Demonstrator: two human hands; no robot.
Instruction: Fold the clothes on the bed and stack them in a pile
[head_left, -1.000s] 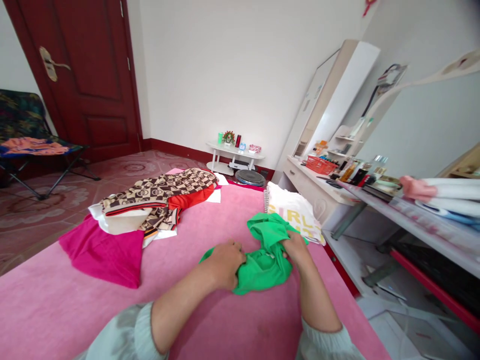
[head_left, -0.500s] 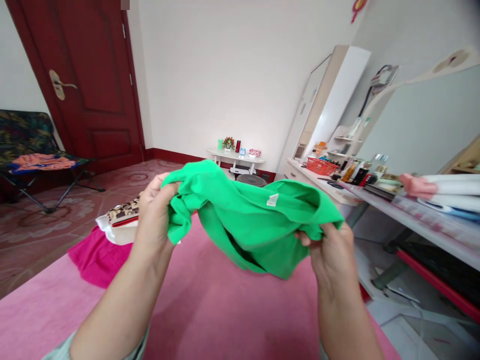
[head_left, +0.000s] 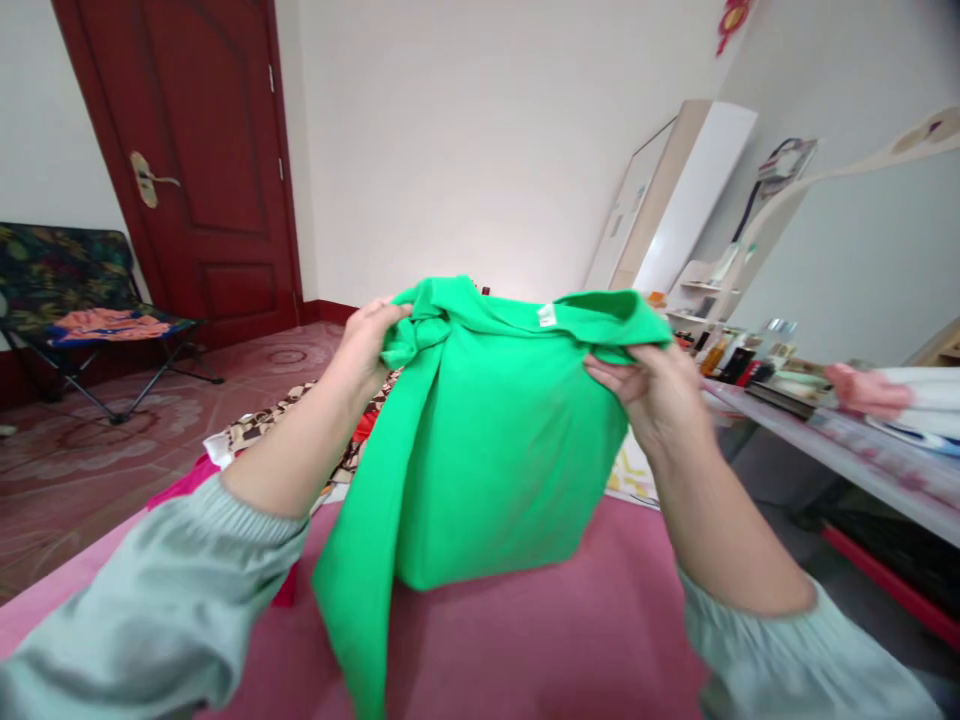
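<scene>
Works above a pink bed [head_left: 525, 640], with a red door [head_left: 217, 170] beyond on the left and a counter [head_left: 885, 460] of bottles [head_left: 716, 350] on the right. Takes in, near the door, a folding chair [head_left: 67, 270] bearing an orange cloth [head_left: 109, 323].

Holds a green shirt [head_left: 502, 450] up over the bed, now hanging in a broad panel, compared with crumpled on the bed a second ago and bunched in midair half a second ago. Drops a long strip of it down on the left, past the lower edge of view. Leaves partly visible behind it a brown patterned garment [head_left: 274, 415] and a magenta cloth [head_left: 184, 480] on the left, and a white printed shirt [head_left: 637, 462] on the right.

Grips a bunched upper corner in the left hand [head_left: 367, 340], fingers closed. Pinches the opposite end of the neckline in the right hand [head_left: 660, 385], slightly blurred. Shows a small white label [head_left: 547, 315] at the neckline, between both hands.
</scene>
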